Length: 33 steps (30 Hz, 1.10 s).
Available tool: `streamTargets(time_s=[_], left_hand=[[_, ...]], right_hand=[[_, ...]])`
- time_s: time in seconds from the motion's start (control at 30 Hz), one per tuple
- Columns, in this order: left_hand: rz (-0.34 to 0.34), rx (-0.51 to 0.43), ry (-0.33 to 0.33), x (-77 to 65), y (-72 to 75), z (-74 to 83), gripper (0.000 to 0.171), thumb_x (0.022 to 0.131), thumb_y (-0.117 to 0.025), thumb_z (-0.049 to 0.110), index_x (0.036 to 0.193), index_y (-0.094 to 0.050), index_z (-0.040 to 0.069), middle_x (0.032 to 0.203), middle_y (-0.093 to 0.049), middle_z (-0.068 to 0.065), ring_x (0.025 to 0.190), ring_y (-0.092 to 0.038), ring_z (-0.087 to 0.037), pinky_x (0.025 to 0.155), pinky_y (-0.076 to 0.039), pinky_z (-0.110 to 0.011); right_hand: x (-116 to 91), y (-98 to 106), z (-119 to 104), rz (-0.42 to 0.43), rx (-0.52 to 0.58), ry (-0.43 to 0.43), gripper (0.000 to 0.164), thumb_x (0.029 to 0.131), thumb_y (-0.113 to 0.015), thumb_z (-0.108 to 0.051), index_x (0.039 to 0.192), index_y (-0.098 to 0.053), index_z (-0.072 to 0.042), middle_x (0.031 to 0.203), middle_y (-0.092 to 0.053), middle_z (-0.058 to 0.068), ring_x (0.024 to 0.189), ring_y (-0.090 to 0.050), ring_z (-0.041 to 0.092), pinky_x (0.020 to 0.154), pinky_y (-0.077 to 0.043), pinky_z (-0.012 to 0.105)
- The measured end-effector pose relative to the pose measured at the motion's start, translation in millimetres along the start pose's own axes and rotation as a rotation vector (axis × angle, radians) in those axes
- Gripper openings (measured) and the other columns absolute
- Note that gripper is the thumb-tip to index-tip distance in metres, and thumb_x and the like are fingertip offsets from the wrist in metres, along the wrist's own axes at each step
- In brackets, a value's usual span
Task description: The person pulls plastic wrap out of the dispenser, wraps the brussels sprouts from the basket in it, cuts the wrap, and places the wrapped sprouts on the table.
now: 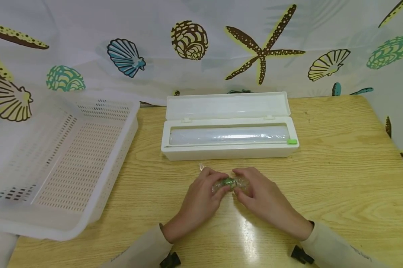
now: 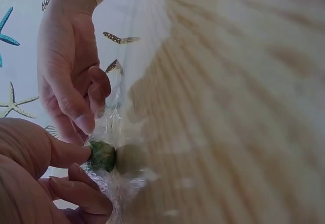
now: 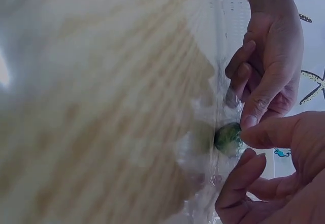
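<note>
A small round green piece [image 1: 229,182], mottled dark and light, lies wrapped in crinkled cling film [image 1: 243,182] on the wooden table. My left hand [image 1: 201,195] grips it from the left, with thumb and forefinger at its sides. From the right, my right hand [image 1: 263,195] curls its fingers around the film, its thumb near the green piece. In the left wrist view, the green ball [image 2: 103,156] sits low at the table surface between both hands. The right wrist view shows fingertips of both hands right at the ball [image 3: 228,138].
Behind the hands stands a white cling film dispenser [image 1: 231,152], lid raised, with a film roll [image 1: 228,136] inside and a green slider [image 1: 292,142] at its right end. A white perforated basket [image 1: 97,208] is at the left. A shell-patterned cloth [image 1: 154,22] hangs behind the table.
</note>
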<state>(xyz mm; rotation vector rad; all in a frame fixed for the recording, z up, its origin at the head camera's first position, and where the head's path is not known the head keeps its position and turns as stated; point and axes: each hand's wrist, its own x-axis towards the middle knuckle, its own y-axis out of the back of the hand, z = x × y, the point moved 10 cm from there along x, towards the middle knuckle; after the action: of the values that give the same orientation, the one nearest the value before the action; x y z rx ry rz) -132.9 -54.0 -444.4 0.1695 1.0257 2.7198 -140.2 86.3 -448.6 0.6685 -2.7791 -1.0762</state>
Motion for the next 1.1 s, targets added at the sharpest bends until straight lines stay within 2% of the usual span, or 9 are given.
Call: streamTargets(time_s=[0.13,0.3,0.4,0.5,0.63,0.8,0.9,1.0,1.1], left_hand=[[-0.010,0.028,0.020,-0.5,0.4,-1.4,0.028,0.101,-0.081,0.013,0.127,-0.077,0.004,0.105,-0.061,-0.005,0.076,-0.051,-0.012,0.067,-0.048,-0.031],[-0.030,0.113,0.027,-0.2,1.7,-0.3,0.032,0.103,-0.080,0.020,0.129,-0.076,0.003,0.105,-0.065,-0.006,0.076,-0.056,-0.013,0.064,-0.050,-0.031],[-0.031,0.205,0.019,0.0,3.9,0.4,0.039,0.101,-0.083,0.025,0.129,-0.074,-0.001,0.106,-0.067,-0.010,0.074,-0.058,-0.015,0.060,-0.052,-0.032],[-0.026,0.274,0.029,-2.1,8.7,-0.4,0.042,0.098,-0.087,0.027,0.123,-0.074,-0.004,0.107,-0.063,-0.012,0.064,-0.056,-0.016,0.053,-0.050,-0.030],[-0.023,0.337,0.034,-6.4,14.4,-2.4,0.036,0.094,-0.091,0.025,0.106,-0.074,-0.004,0.107,-0.055,-0.013,0.054,-0.048,-0.011,0.045,-0.043,-0.025],[0.003,0.462,-0.052,-11.3,17.4,3.6,0.034,0.087,-0.095,0.024,0.089,-0.070,0.001,0.110,-0.053,-0.015,0.071,-0.053,-0.020,0.043,-0.042,-0.024],[0.004,0.537,-0.111,-14.6,18.1,8.3,0.032,0.083,-0.094,0.019,0.080,-0.065,0.004,0.109,-0.055,-0.016,0.080,-0.052,-0.027,0.046,-0.045,-0.027],[-0.015,0.577,-0.157,-17.5,18.2,11.6,0.032,0.082,-0.091,0.014,0.074,-0.062,0.006,0.095,-0.057,-0.011,0.076,-0.047,-0.026,0.052,-0.045,-0.029],[-0.045,0.562,-0.173,-19.8,16.8,13.2,0.031,0.085,-0.088,0.011,0.070,-0.060,0.009,0.077,-0.056,-0.004,0.070,-0.045,-0.023,0.057,-0.043,-0.031]], right_hand=[[0,3,4,-0.006,-0.020,-0.022,0.058,0.096,-0.082,-0.013,0.149,-0.060,-0.004,0.134,-0.063,0.008,0.069,-0.053,0.009,0.060,-0.051,0.030],[-1,8,6,0.000,-0.038,-0.005,0.049,0.096,-0.081,-0.006,0.142,-0.063,-0.001,0.125,-0.062,0.009,0.072,-0.053,0.009,0.059,-0.051,0.028],[-1,11,6,0.007,-0.071,0.013,0.041,0.097,-0.080,-0.004,0.136,-0.067,-0.001,0.121,-0.063,0.009,0.072,-0.051,0.010,0.059,-0.050,0.028],[0,13,6,0.004,-0.084,0.019,0.034,0.098,-0.079,-0.004,0.131,-0.070,-0.002,0.116,-0.062,0.007,0.071,-0.050,0.009,0.058,-0.049,0.028],[0,14,8,-0.007,-0.085,0.005,0.030,0.100,-0.077,-0.006,0.130,-0.071,-0.003,0.114,-0.061,0.004,0.070,-0.051,0.009,0.057,-0.049,0.029],[1,14,7,-0.004,-0.087,0.004,0.026,0.102,-0.075,-0.006,0.128,-0.072,-0.002,0.115,-0.061,0.005,0.070,-0.053,0.008,0.059,-0.049,0.028],[1,15,7,-0.002,-0.087,0.006,0.023,0.104,-0.072,-0.006,0.127,-0.072,-0.002,0.114,-0.061,0.005,0.072,-0.054,0.008,0.062,-0.051,0.029],[2,15,7,-0.005,-0.079,0.001,0.021,0.106,-0.070,-0.006,0.127,-0.073,-0.003,0.115,-0.062,0.004,0.075,-0.056,0.008,0.065,-0.052,0.029],[1,15,6,-0.005,-0.082,0.006,0.023,0.105,-0.070,-0.004,0.128,-0.072,-0.003,0.117,-0.062,0.005,0.074,-0.056,0.008,0.064,-0.052,0.029]])
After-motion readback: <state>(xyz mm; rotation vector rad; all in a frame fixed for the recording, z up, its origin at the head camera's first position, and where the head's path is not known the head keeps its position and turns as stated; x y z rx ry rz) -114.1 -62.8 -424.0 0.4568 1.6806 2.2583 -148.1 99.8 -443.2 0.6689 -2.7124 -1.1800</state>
